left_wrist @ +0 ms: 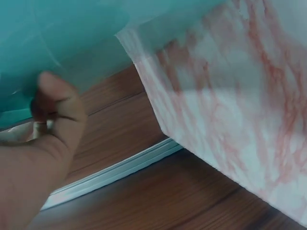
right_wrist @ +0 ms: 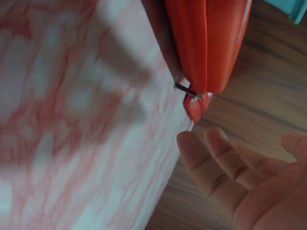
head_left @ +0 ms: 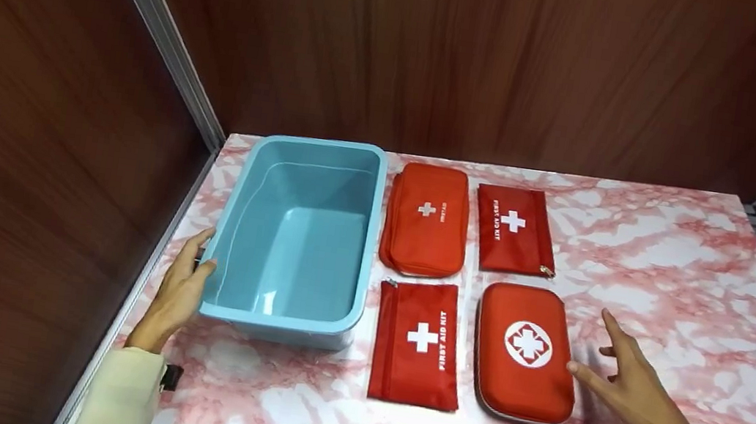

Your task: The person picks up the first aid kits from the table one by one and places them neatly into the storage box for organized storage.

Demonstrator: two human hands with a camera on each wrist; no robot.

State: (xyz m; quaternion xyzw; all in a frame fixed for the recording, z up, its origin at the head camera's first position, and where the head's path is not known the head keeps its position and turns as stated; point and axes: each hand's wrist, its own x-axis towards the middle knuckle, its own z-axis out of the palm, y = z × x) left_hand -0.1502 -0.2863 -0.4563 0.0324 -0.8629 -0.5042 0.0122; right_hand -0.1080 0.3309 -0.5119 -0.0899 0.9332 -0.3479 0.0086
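Note:
My left hand [head_left: 181, 288] grips the left rim of a blue plastic bin [head_left: 366, 255], thumb on top of the edge and fingers on the outer side. In the left wrist view the thumb and fingers [left_wrist: 60, 103] bend at the bin's wall. Beside the red hard-shell first aid case [head_left: 523, 391], my right hand [head_left: 634, 392] is spread, its thumb tip right at the case's right edge. The right wrist view shows that hand's fingers [right_wrist: 206, 172] loosely extended, holding nothing, below the case's zipped side [right_wrist: 206, 43]. Nothing lies inside the bin.
Right of the bin lie a thick red first aid pouch [head_left: 424, 241], a flat red zip pouch [head_left: 413, 380] nearer me, and a smaller flat pouch [head_left: 509, 253] behind the case. Wood-grain panels [head_left: 444, 58] wall the marbled table [head_left: 671, 283] behind and on both sides.

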